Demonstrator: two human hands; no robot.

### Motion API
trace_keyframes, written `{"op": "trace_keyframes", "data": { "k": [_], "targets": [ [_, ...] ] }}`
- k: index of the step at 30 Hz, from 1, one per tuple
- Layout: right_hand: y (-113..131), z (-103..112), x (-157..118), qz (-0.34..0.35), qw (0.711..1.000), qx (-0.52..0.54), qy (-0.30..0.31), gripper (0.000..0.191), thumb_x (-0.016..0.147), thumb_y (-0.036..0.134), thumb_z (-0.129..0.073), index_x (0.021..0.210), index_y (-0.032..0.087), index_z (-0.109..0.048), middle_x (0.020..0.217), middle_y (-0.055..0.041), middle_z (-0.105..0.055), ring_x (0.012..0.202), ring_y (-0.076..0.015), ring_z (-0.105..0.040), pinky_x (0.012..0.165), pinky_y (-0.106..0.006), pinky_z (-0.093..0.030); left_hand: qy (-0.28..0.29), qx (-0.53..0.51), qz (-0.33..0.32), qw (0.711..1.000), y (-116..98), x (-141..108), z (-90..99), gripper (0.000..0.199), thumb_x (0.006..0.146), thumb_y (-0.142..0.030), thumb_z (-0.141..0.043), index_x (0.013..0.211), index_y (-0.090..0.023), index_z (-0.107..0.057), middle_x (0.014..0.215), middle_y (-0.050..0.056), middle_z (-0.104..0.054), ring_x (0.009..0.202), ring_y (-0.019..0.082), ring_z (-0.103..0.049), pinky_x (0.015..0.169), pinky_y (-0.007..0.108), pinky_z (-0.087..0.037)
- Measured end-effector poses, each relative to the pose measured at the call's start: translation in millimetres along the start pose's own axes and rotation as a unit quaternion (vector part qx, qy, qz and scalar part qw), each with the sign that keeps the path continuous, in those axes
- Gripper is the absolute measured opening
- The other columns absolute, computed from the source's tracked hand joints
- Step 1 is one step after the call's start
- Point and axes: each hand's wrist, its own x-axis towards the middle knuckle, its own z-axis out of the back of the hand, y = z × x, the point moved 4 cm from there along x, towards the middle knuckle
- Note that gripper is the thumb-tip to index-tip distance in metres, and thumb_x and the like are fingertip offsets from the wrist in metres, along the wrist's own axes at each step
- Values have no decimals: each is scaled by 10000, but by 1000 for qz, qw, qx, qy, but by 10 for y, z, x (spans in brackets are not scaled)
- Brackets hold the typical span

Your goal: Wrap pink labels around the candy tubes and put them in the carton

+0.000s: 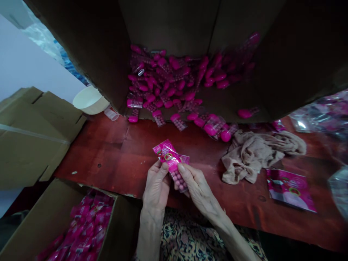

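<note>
A pink printed packet [166,149] with a clear tube of pink balls [178,179] is held between both hands, over the front edge of the red table. My left hand [157,183] pinches its left side with the thumb on top. On the right side, the thumb of my right hand [194,179] presses on the packet, its fingers partly hidden beneath. Beyond the hands, many pink-capped tubes [168,79] lie heaped in a large cardboard box tipped on its side, some spilling over its lower edge. A flat pink packet [291,190] rests on the table at the right.
A crumpled beige cloth [252,154] lies right of the hands. At the lower left, an open carton [29,224] holds pink packets [87,224]. Folded cardboard [35,134] and a white bowl [90,100] are at the left. Clear plastic bags [323,112] sit at the right.
</note>
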Motion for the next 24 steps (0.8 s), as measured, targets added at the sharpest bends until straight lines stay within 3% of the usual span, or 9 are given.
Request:
{"op": "trace_keyframes", "data": {
  "k": [2,7,9,14,17,20,24],
  "targets": [
    [6,-16,0,-4,1000,6,-3,361,883,475,-407,701,186,-523,614,7,-503,507,-103,-440,466,-213,-369,6,3,0,1000,1,-6,-1,285,580,-277,-778,797,-118,-683,734,49,-691,648,127,-600,697,251,-448],
    [-27,9,-10,71,983,-152,-75,317,885,416,-416,718,173,-532,576,7,-524,482,-106,-465,473,-222,-355,8,56,-19,998,-31,-59,-67,141,664,-188,-709,793,-136,-689,657,10,-667,524,81,-537,571,213,-415],
    [-33,21,-16,78,980,-165,-77,314,887,398,-420,710,167,-536,555,15,-514,462,-97,-452,460,-216,-343,2,63,-35,997,-41,-80,-93,125,668,-164,-702,789,-138,-690,688,14,-677,553,81,-552,575,202,-416],
    [-2,-6,-42,46,997,-65,-3,295,890,414,-444,908,157,-587,682,3,-564,546,-91,-478,481,-195,-374,-45,49,-38,997,-72,-68,-48,140,670,-205,-701,779,-121,-676,693,34,-681,587,106,-588,619,228,-450],
    [13,-47,-70,29,995,-93,32,273,866,388,-505,1007,170,-588,643,22,-551,535,-92,-476,492,-198,-380,-81,38,-51,995,-115,-56,8,169,647,-243,-721,743,-115,-665,684,42,-681,614,128,-610,663,260,-471],
    [31,-39,-107,36,991,-128,-5,273,878,383,-478,1001,178,-609,588,24,-539,503,-103,-471,473,-210,-377,-70,36,-48,996,-108,-70,-7,193,636,-259,-730,756,-120,-670,675,43,-684,602,141,-623,658,280,-484],
    [144,-30,-178,83,983,-149,-64,257,860,337,-505,1040,192,-615,763,-36,-638,633,-153,-568,598,-265,-469,-38,36,-42,998,-62,-108,-57,167,643,-209,-726,775,-120,-677,716,53,-700,626,139,-635,675,272,-489]
  ]
}}
